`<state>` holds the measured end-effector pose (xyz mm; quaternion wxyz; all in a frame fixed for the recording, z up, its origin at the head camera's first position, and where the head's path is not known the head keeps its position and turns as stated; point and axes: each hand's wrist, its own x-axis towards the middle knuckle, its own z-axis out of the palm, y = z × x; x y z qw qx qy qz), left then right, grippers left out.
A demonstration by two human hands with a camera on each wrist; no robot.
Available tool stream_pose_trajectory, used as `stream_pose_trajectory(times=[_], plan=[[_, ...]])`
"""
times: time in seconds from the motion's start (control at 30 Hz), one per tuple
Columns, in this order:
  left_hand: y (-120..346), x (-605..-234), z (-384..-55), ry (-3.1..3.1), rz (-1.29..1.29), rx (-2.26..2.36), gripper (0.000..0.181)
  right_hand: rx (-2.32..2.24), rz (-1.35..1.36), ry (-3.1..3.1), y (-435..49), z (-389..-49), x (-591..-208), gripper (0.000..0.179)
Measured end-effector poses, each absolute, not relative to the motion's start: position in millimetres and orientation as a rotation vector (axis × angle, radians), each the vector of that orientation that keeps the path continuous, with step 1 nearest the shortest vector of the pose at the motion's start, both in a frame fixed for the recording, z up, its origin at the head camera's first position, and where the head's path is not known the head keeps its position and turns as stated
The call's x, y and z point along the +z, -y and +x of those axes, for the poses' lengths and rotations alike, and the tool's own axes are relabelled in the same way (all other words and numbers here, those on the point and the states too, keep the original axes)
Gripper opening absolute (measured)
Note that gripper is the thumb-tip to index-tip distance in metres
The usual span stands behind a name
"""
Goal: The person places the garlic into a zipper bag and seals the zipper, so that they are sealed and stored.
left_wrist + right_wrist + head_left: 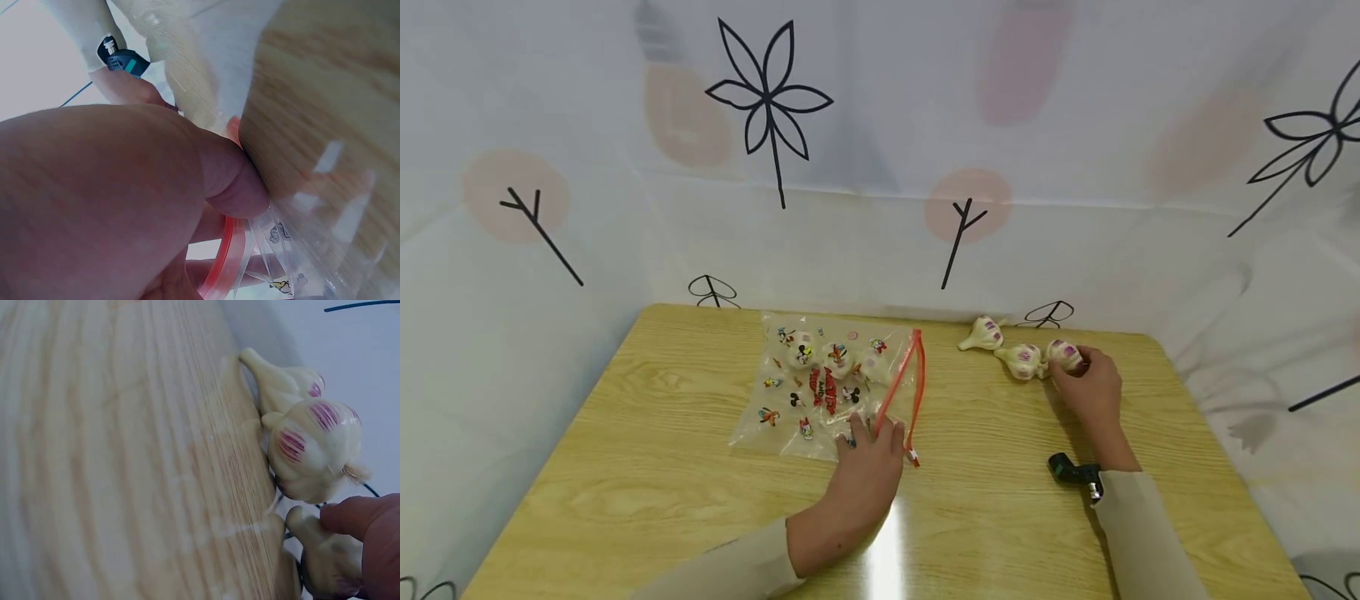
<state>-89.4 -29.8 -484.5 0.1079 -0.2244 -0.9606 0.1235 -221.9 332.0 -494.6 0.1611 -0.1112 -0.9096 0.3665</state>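
A clear zip bag (pixel 790 400) with cartoon prints and a red zip edge (pixel 919 375) lies on the table, pale bulbs showing through its film. At its near right corner my left hand (pixel 868 471) holds the bag's mouth; the left wrist view has the thumb (pixel 240 187) beside the red strip, other fingers behind it. To the right, my right hand (pixel 1092 387) grips a garlic bulb (pixel 1063 355) with purple streaks. A second garlic bulb (pixel 1022 362) sits right beside it, and a third garlic bulb (pixel 983 333) lies behind to the left.
The wooden table (pixel 647 483) ends against a white patterned cloth (pixel 865 242) at the back and sides. A small dark device (pixel 1075 472) sits at my right wrist by the sleeve. The red zip pull (pixel 913 456) hangs off the bag's near corner.
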Motion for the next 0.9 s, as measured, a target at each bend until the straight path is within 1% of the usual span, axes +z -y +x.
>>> stream_pose_trajectory(times=[0.17, 0.37, 0.57, 0.9], plan=[[29.9, -484.4, -89.7, 2.839, -0.658, 0.359, 0.046, 1.055, -0.325, 2.601, -332.4, -222.3, -495.6, 0.061], [29.8, -484.2, -89.9, 2.858, -0.653, 0.331, 0.044, 1.091, -0.315, 2.508, -332.1, -222.9, -496.3, 0.055], [29.8, -484.1, -89.6, 2.843, -0.655, 0.339, 0.044, 1.111, -0.391, 2.451, -333.2, -223.7, -496.8, 0.059], [30.0, -483.9, -89.9, 2.844, -0.658, 0.336, 0.046, 1.175, -0.466, 2.446, -334.8, -216.5, -482.5, 0.059]])
